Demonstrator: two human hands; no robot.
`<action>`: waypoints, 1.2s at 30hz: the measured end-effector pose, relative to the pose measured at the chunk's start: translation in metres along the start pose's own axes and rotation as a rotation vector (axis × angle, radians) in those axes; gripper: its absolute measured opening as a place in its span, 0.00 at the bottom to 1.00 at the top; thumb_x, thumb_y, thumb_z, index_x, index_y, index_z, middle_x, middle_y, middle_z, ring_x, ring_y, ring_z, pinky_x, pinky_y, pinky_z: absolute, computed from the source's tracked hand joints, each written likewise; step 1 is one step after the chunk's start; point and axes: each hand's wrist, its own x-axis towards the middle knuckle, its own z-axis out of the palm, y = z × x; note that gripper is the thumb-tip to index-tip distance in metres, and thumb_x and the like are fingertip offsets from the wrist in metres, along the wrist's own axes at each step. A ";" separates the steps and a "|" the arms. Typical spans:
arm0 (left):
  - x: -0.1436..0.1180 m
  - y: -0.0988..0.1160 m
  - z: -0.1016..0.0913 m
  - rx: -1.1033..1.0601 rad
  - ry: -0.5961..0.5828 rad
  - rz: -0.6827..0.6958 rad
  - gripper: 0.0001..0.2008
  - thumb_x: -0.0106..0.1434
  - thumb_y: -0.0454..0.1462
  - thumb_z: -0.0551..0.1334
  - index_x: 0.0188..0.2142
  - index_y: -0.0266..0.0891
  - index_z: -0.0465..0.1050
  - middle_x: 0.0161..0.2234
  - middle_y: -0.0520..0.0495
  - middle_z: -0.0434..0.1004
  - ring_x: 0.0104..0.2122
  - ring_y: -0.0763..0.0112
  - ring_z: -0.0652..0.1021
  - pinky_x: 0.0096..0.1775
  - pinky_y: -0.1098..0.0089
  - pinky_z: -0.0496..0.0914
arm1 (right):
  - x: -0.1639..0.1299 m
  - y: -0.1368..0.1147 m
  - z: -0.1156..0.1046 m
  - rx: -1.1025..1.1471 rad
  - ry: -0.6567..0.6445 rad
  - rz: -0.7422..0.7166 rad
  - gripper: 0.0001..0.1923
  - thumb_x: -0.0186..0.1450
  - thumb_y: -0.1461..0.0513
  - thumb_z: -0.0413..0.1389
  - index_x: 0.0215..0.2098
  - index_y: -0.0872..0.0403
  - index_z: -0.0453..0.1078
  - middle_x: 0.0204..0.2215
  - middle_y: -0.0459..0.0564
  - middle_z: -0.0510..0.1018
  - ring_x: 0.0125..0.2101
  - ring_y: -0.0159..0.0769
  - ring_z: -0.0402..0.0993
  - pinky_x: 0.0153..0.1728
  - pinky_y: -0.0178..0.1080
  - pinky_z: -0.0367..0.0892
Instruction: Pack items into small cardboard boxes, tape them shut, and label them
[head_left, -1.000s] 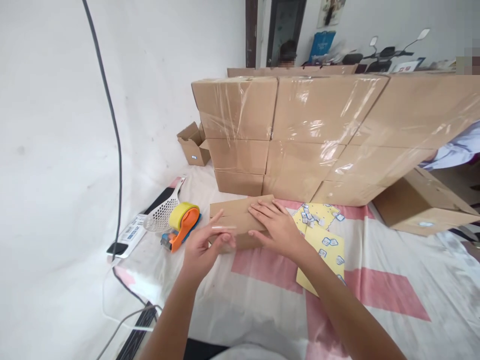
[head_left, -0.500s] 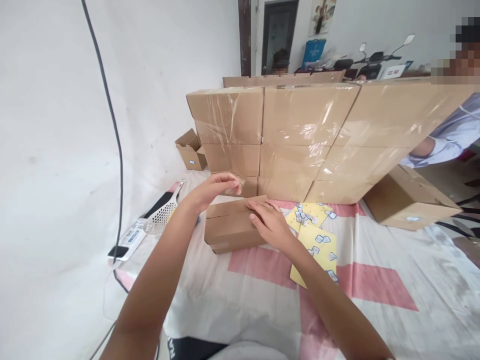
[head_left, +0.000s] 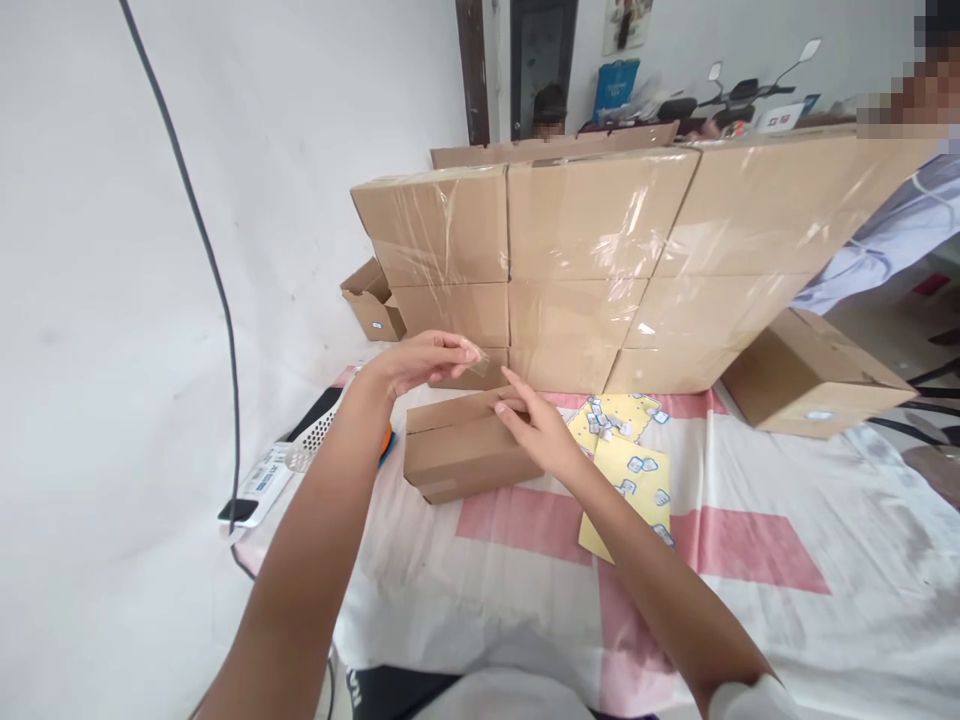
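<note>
A small brown cardboard box (head_left: 465, 450) lies lengthwise on the cloth in front of me. Above its far left side is my left hand (head_left: 435, 362), thumb and fingers pinched on a short piece of clear tape (head_left: 480, 362). My right hand (head_left: 532, 425) rests at the right end of the box's top, fingers stretched and apart, index finger raised toward the tape. Just right of the box lie yellow sheets (head_left: 634, 480) with small blue-edged labels on them.
A wall of taped cartons (head_left: 577, 270) stands behind the box. An open small carton (head_left: 373, 300) is at left, another carton (head_left: 817, 375) at right. Left of my arm lie a perforated white ladle (head_left: 311, 445) and a white device (head_left: 259, 485). A person's sleeve (head_left: 877, 250) shows at right.
My right hand has lifted its fingers from lying flat on the box top, index finger now raised toward the tape. My left hand keeps its pinch on the tape. The view has shifted slightly.
</note>
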 end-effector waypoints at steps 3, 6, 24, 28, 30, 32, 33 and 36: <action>-0.003 -0.017 0.015 -0.107 0.021 0.031 0.13 0.56 0.45 0.71 0.34 0.38 0.81 0.21 0.52 0.67 0.19 0.80 0.61 0.22 0.74 0.55 | 0.008 -0.006 -0.002 0.000 -0.007 0.046 0.35 0.68 0.55 0.58 0.71 0.48 0.56 0.44 0.47 0.84 0.49 0.40 0.79 0.54 0.45 0.71; -0.007 -0.031 0.029 -0.234 0.100 0.029 0.13 0.56 0.45 0.72 0.31 0.38 0.79 0.21 0.53 0.67 0.18 0.82 0.60 0.21 0.76 0.54 | 0.019 -0.015 -0.003 -0.149 -0.026 0.041 0.36 0.65 0.55 0.61 0.69 0.46 0.59 0.39 0.45 0.85 0.45 0.43 0.81 0.50 0.46 0.72; -0.020 -0.075 0.076 -0.177 0.503 0.483 0.11 0.60 0.45 0.69 0.34 0.39 0.77 0.21 0.54 0.73 0.17 0.79 0.68 0.21 0.75 0.64 | 0.075 -0.049 -0.005 0.396 -0.263 0.380 0.17 0.68 0.51 0.58 0.47 0.54 0.74 0.31 0.52 0.84 0.20 0.36 0.78 0.25 0.38 0.76; -0.024 -0.071 0.081 -0.073 0.509 0.509 0.10 0.61 0.44 0.67 0.33 0.39 0.76 0.21 0.53 0.73 0.19 0.77 0.70 0.22 0.75 0.65 | 0.087 -0.058 -0.002 0.521 -0.264 0.426 0.08 0.66 0.59 0.60 0.41 0.55 0.74 0.29 0.51 0.82 0.24 0.35 0.80 0.26 0.35 0.75; -0.026 -0.071 0.082 -0.059 0.529 0.512 0.10 0.62 0.44 0.66 0.33 0.39 0.76 0.21 0.53 0.73 0.20 0.77 0.70 0.23 0.75 0.65 | 0.090 -0.062 -0.002 0.628 -0.178 0.376 0.04 0.64 0.66 0.60 0.39 0.55 0.73 0.30 0.49 0.81 0.30 0.34 0.81 0.31 0.34 0.77; -0.027 -0.072 0.083 -0.054 0.542 0.503 0.10 0.62 0.44 0.66 0.34 0.39 0.75 0.22 0.53 0.74 0.20 0.76 0.71 0.23 0.74 0.65 | 0.089 -0.066 -0.004 0.708 -0.093 0.289 0.10 0.60 0.71 0.61 0.39 0.54 0.72 0.32 0.47 0.80 0.33 0.32 0.82 0.36 0.33 0.77; -0.028 -0.072 0.084 -0.052 0.544 0.495 0.10 0.63 0.44 0.65 0.34 0.39 0.75 0.22 0.53 0.74 0.21 0.76 0.71 0.24 0.74 0.65 | 0.088 -0.069 -0.005 0.729 -0.079 0.254 0.13 0.59 0.72 0.61 0.40 0.54 0.72 0.34 0.46 0.80 0.34 0.32 0.81 0.39 0.34 0.77; -0.028 -0.073 0.084 -0.049 0.545 0.467 0.10 0.63 0.44 0.65 0.35 0.39 0.76 0.23 0.53 0.73 0.21 0.76 0.71 0.25 0.74 0.65 | 0.083 -0.074 -0.012 0.735 -0.124 0.213 0.19 0.55 0.74 0.61 0.42 0.53 0.73 0.38 0.47 0.80 0.37 0.31 0.80 0.48 0.37 0.76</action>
